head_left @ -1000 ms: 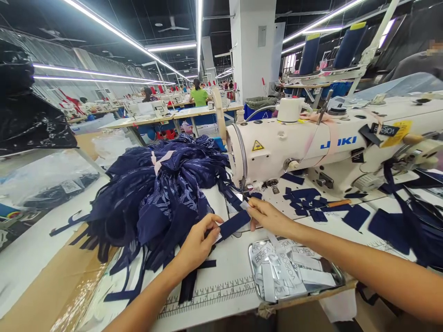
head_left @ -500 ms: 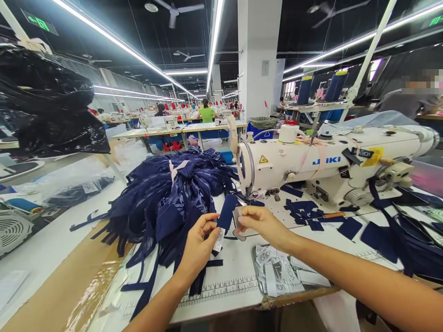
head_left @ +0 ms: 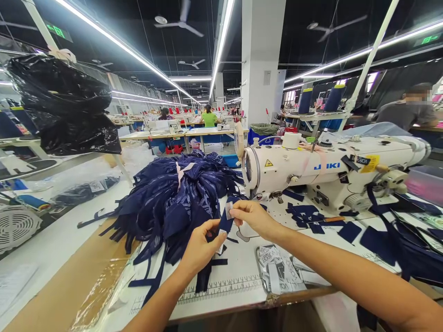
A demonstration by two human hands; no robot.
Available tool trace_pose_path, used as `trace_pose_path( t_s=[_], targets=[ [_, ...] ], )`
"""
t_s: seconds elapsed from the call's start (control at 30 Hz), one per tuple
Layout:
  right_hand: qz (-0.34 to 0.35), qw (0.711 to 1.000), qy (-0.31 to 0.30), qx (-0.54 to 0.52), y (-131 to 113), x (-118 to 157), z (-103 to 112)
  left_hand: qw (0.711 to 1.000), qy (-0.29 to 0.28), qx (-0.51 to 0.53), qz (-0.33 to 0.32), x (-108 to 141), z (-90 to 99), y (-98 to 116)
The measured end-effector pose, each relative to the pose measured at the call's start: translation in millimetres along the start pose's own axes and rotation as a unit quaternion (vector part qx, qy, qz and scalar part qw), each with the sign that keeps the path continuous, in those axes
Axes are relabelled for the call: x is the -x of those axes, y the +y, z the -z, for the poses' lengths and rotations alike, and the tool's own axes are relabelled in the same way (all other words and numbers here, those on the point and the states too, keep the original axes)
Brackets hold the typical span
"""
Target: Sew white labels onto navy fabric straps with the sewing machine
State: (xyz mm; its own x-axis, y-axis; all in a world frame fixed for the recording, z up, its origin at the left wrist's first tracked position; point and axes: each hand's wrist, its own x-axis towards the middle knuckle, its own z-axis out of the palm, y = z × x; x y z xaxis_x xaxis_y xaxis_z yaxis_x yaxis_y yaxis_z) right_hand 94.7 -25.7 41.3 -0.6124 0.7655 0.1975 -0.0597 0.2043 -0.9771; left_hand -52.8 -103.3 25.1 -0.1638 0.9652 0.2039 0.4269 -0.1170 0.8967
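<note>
My left hand (head_left: 199, 246) pinches a small navy fabric piece (head_left: 226, 224) between thumb and fingers. A white printed label (head_left: 221, 246) shows below the thumb, partly hidden by it. From the right, my right hand (head_left: 256, 219) pinches a small pale grey tag (head_left: 229, 210), which lies in front of the upper end of the navy piece. I cannot tell whether the tag touches the fabric. Just behind both hands is a tied bundle of navy lace garments (head_left: 173, 193), and a white sewing machine (head_left: 297, 163) stands beyond my right hand.
A clear tray of white printed labels (head_left: 282, 272) sits at the table's front edge. Navy fabric scraps (head_left: 304, 214) and an orange-handled tool (head_left: 334, 219) lie beside the machine. More navy fabric (head_left: 411, 246) is at right. A black plastic bag (head_left: 76, 106) hangs at left.
My right hand has moved left with the grey tag, from beside the navy piece to in front of its upper end. My left hand keeps its pinch. The view has shifted slightly.
</note>
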Motion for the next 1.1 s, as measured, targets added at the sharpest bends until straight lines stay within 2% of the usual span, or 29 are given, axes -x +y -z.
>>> trace_pose_path(
  t_s=[0.07, 0.13, 0.2, 0.27, 0.33, 0.4, 0.47, 0.53, 0.63, 0.73, 0.83, 0.9, 1.0, 1.07, 1.1],
  targets=[
    [0.012, 0.997, -0.066, 0.027, -4, -3, -1, 1.000, -0.020, -0.008, 0.001, -1, 5.3, 7],
    [0.033, 0.992, -0.113, 0.045, -8, -5, -4, 0.998, -0.046, 0.025, 0.020, -2, 9.4, 12],
    [0.066, 0.992, -0.091, 0.049, -12, -2, -7, 0.994, -0.043, 0.079, 0.054, -2, 10.9, 12],
    [0.098, 0.993, -0.008, 0.060, -15, 7, -11, 0.986, 0.017, 0.141, 0.083, -1, 9.0, 7],
    [0.126, 0.986, 0.061, 0.092, -14, 22, -15, 0.966, 0.091, 0.217, 0.104, 1, 3.9, 0],
    [0.157, 0.977, 0.049, 0.139, -11, 39, -20, 0.936, 0.131, 0.302, 0.123, 4, -4.1, -6],
    [0.185, 0.964, -0.004, 0.190, -4, 52, -24, 0.908, 0.132, 0.373, 0.135, 6, -13.6, -7],
    [0.205, 0.948, -0.032, 0.242, 3, 58, -26, 0.891, 0.120, 0.418, 0.133, 10, -21.5, -5],
    [0.231, 0.926, -0.028, 0.299, 10, 55, -21, 0.876, 0.075, 0.464, 0.109, 16, -23.0, 0],
    [0.289, 0.903, -0.042, 0.314, 10, 51, -8, 0.841, -0.036, 0.530, 0.103, 23, -8.9, 1],
    [0.351, 0.872, -0.086, 0.331, 10, 49, 5, 0.797, -0.130, 0.574, 0.135, 26, 8.9, -3],
    [0.375, 0.845, -0.115, 0.364, 11, 49, 11, 0.794, -0.151, 0.563, 0.170, 26, 14.1, -6],
    [0.393, 0.806, -0.141, 0.419, 14, 49, 14, 0.822, -0.135, 0.505, 0.227, 23, 9.0, -9],
    [0.384, 0.806, -0.149, 0.425, 14, 49, 13, 0.850, -0.108, 0.454, 0.244, 19, 1.2, -10],
    [0.370, 0.819, -0.149, 0.413, 14, 49, 12, 0.864, -0.095, 0.431, 0.242, 18, -2.6, -10]
  ],
)
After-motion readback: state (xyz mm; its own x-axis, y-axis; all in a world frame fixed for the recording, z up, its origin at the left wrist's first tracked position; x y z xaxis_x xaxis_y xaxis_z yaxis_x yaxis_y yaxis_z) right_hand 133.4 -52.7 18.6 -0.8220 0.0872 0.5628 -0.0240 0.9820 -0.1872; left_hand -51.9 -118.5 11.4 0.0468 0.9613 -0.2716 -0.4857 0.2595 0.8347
